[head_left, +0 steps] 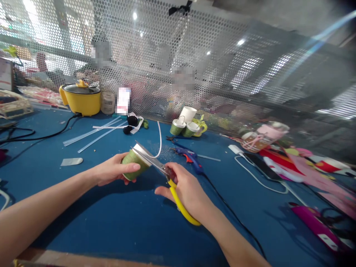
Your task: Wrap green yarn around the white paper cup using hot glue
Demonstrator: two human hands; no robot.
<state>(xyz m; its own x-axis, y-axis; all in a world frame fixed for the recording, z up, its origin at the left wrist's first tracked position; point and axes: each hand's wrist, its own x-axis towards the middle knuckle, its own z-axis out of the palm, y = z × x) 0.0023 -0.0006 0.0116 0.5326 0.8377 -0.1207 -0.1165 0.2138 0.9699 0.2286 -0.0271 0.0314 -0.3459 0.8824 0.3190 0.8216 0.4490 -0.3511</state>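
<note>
My left hand (115, 170) is wrapped round a green cup-like piece (132, 163) with a white rim, tilted to the right. A thin white strip (159, 139) curves up and away from its rim. My right hand (187, 185) grips scissors (183, 207) with yellow handles, and the thumb is stretched out. Their parted blades (147, 154) lie across the rim and the strip near it. Whether the blades touch the strip I cannot tell.
A blue glue gun (189, 154) lies right of the scissors, its cord running forward. Behind stand small green-and-white cups (178, 127). Clear glue sticks (93, 135) and a yellow electric pot (83, 100) are at the left. A phone (261, 165) and a purple tool (314, 224) lie right.
</note>
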